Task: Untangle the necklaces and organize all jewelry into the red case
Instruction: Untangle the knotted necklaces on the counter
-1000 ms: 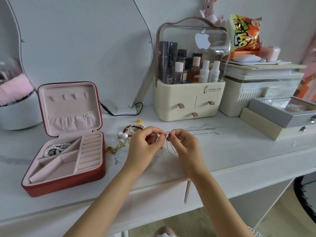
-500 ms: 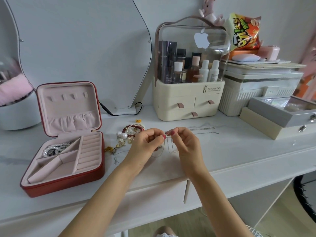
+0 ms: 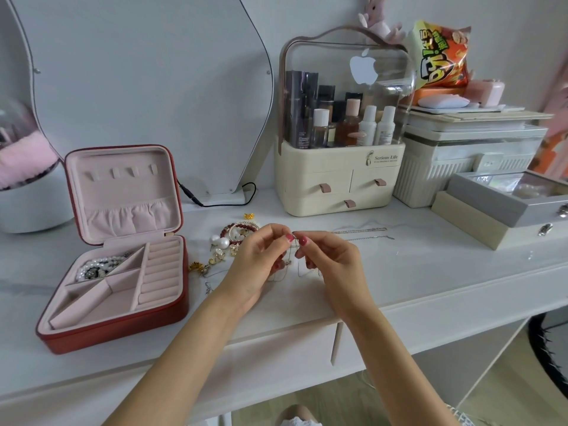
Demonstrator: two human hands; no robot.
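The red case (image 3: pixel 120 327) lies open at the left of the white table, its pink lid upright. A pearl necklace (image 3: pixel 98 267) fills its back left compartment. My left hand (image 3: pixel 258 259) and my right hand (image 3: pixel 330 259) meet above the table's middle, both pinching a thin silver necklace (image 3: pixel 295 259) whose loops hang between them. Behind my left hand lies a heap of jewelry (image 3: pixel 233 238): a red bead bracelet, pearl earrings and gold pieces. Two silver chains (image 3: pixel 362 231) lie stretched out to the right.
A cream cosmetics organizer (image 3: pixel 338 179) with a clear lid stands at the back. White and grey boxes (image 3: pixel 504 204) are stacked on the right. A mirror with a black cable (image 3: pixel 221 201) stands behind the case. A white pot (image 3: pixel 33 198) sits far left.
Both hands have risen slightly and shifted a little away from me, still pinching the thin necklace. Its loops now hang lower between them.
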